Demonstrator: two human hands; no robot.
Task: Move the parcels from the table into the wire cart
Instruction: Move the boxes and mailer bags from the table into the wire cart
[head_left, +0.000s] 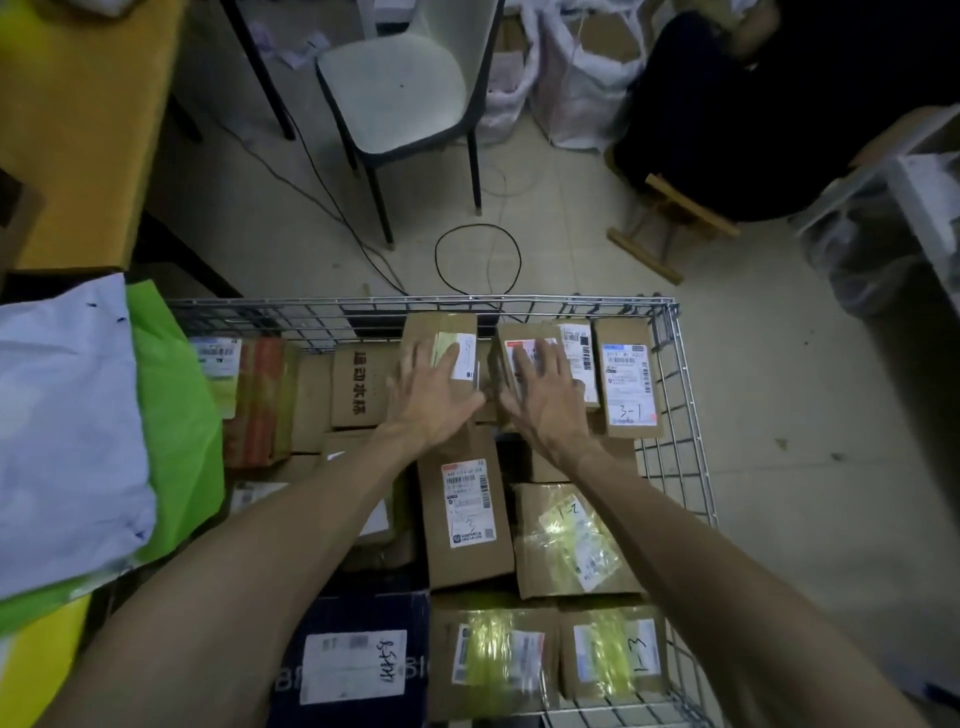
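Hands flat on two parcels at the far wall of the wire cart.

Left hand and right hand lie palm down, fingers straight and spread, clasping nothing. Each rests on one brown box, the left box and the right box, with a narrow dark gap between them. Four boxes line this stretch of the far wall, the last just beside the right wire side. Two more boxes lie mid-cart, and three parcels sit along the near edge, one of them dark blue. One white bag and one green bag overhang the cart's left edge. Bare floor lies beyond the far rim, up to one chair.
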